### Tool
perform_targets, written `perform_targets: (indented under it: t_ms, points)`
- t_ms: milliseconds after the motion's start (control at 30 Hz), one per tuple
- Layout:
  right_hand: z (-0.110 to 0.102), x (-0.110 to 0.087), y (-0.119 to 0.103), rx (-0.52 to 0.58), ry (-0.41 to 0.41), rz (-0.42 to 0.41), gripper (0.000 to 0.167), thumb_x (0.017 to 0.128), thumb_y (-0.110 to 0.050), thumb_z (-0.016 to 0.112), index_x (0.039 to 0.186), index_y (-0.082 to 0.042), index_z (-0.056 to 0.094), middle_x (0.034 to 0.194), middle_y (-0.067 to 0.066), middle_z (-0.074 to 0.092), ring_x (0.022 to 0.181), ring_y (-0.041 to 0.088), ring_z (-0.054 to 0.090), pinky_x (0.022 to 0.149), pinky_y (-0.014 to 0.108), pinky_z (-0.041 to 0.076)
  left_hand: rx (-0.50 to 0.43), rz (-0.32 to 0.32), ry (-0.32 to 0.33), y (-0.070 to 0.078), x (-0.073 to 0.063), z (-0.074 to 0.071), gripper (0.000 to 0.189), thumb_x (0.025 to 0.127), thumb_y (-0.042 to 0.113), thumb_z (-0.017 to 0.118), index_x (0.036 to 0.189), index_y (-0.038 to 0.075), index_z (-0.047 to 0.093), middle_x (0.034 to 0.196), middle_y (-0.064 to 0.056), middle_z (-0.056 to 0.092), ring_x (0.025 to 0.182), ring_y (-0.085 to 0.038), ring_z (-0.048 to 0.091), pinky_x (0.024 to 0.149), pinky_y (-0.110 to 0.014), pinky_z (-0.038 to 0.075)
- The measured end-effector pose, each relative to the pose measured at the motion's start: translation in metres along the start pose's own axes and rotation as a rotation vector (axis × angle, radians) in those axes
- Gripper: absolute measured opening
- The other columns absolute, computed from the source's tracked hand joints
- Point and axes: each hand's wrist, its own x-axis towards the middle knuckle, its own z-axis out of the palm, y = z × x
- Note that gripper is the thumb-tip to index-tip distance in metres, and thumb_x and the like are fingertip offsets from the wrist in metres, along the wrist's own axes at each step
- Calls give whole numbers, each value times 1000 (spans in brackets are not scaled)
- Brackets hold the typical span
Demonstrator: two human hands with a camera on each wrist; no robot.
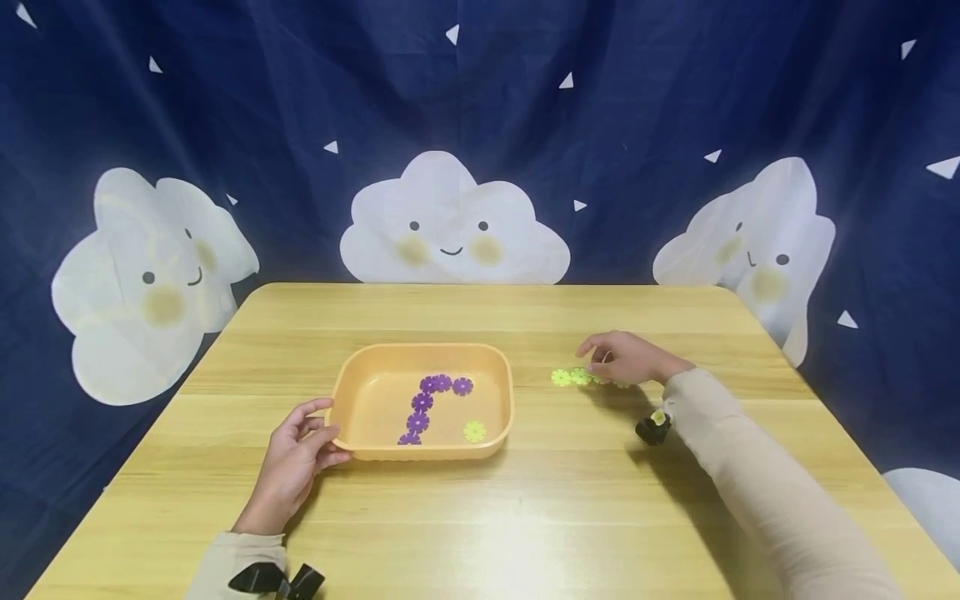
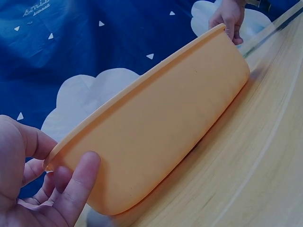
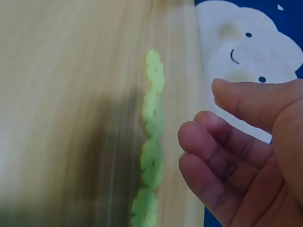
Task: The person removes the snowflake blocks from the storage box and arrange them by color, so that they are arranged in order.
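Note:
My left hand (image 1: 287,467) pinches the left rim of a shallow orange plastic tray (image 1: 420,453), thumb and fingers on either side of the edge. Inside the tray lie several purple snowflake discs (image 1: 417,422), mostly in a bent line, with one yellow-green disc (image 1: 475,431) near its front right. To the tray's right, a row of yellow-green snowflake discs (image 1: 561,377) lies on the table, partly covered by my right hand (image 1: 628,358). In the right wrist view this row (image 3: 152,161) is apart from the loosely bent fingers (image 3: 201,142), which hold nothing.
The wooden table (image 1: 420,533) reaches back to a dark blue curtain (image 1: 285,100) with white clouds and triangles. Black straps (image 1: 652,429) are at the cuffs of both beige sleeves (image 1: 772,492).

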Motion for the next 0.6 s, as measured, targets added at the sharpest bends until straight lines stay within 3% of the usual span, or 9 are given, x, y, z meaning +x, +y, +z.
perform_targets:
  t_ms: [133,300,433,600]
  points:
    - [2,8,-10,-14,6,-37,32,94,-6,61,122,9,57,93,17,68,78,28,67,67,33,59,-3,3,-1,0,0,0,43,92,-10,52,133,-3,39,93,-8,41,63,-11,56,62,-30,63]
    - [7,21,-21,47,4,-65,25,95,2,53,119,11,57,86,19,66,73,35,65,64,36,59,-6,8,1,1,1,1,43,92,-11,52,133,-4,39,93,-8,41,63,-10,56,62,-30,63]
    - [11,30,-31,105,8,-41,25,97,3,46,118,10,57,81,20,63,72,39,62,62,41,58,-4,10,1,1,1,1,44,92,-11,52,133,-4,39,93,-8,42,63,-10,56,62,-30,63]
    - [18,38,-41,193,-19,-23,28,98,0,44,120,11,55,89,25,63,78,39,63,69,45,59,23,-5,-11,1,-1,-1,43,94,-9,51,135,-4,37,94,-8,40,65,-10,55,64,-30,63]
